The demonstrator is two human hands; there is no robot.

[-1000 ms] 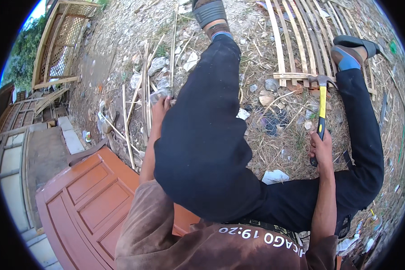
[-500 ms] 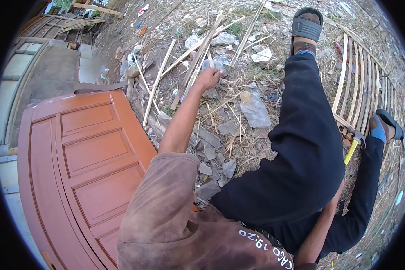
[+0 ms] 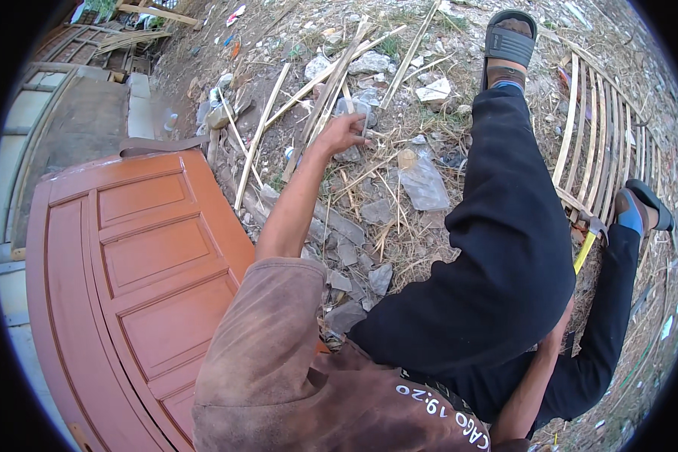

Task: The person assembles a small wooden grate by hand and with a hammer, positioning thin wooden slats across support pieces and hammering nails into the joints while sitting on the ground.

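Observation:
My left hand is stretched out low over the littered ground, its fingers apart with nothing plainly in them. Right beside its fingers lies a clear plastic container, partly covered by a thin wooden strip. Behind my bent knee, my right hand is mostly hidden. A hammer with a yellow handle rises in line with that hand, which appears closed round the handle's hidden lower end. The hammer's metal head is near the slatted wooden panel and my sandalled foot.
A brown panelled door lies along my left. Loose wooden strips, broken stones and a clear plastic bag litter the ground ahead. My other sandalled foot is stretched forward. Sheets and boards stand at far left.
My left hand has drawn back slightly from the plastic container, and its fingers have spread. My right arm and the hammer have hardly moved.

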